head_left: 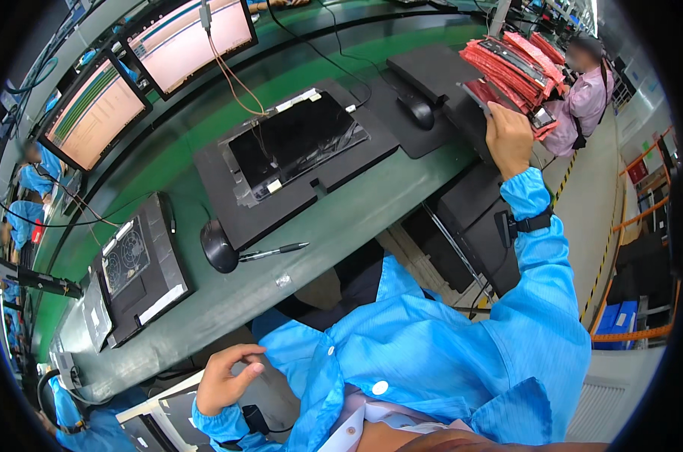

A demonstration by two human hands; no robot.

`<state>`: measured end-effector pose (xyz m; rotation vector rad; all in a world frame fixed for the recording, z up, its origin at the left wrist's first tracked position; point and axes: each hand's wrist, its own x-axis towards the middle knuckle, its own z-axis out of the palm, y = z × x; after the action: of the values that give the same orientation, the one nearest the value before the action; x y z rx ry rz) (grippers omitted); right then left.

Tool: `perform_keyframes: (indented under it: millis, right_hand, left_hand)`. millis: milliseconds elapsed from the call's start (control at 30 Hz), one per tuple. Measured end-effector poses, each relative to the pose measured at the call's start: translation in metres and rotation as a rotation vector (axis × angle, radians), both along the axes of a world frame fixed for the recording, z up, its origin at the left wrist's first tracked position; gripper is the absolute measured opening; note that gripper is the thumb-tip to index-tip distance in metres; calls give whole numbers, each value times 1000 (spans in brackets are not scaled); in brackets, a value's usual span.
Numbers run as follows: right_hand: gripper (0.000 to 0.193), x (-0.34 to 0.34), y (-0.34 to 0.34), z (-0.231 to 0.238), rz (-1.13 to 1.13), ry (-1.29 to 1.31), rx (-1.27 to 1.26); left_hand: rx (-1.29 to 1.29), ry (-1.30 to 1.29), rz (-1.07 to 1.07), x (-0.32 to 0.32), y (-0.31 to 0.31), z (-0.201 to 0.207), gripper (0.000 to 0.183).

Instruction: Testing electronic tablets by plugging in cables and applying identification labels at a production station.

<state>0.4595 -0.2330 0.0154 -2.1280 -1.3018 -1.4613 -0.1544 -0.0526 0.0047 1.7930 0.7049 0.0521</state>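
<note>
Green workbench (371, 203); right hand (509, 138) grips red flat packages (514, 68) (stacked, far right); left hand (224, 379) loosely curled, empty.

Right hand (508, 138) raised, left hand (224, 379) low (curled)

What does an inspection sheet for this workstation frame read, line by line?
Surface: green bench, black mats.
Job's things: stack of red-bagged flat parts; dark panel lying flat on a mat.
Clutter: two mice, pen, opened device with fans.
Hands: right hand reaches to the red stack, gripping its lowest piece; left hand empty, curled near the lap.
Cables: orange wire to the panel; black leads.
Surroundings: two monitors; co-workers nearby.
</note>
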Motion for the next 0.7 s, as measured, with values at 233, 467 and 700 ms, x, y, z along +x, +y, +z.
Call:
perform_keyframes:
  millis: [233, 467, 700]
  right_hand:
    - [27, -128, 37, 88, 602, -64, 130]
    - [23, -298, 140, 36, 1520, -70, -123]
    - [55, -349, 244, -25, 1310, 611, -422]
  left_hand:
    - [-320, -581, 38, 76, 10, 4, 98]
    - [-686, -1175, 609, 52, -11, -6, 75]
    - [-524, -1243, 1278, -68, -57, -48, 43]
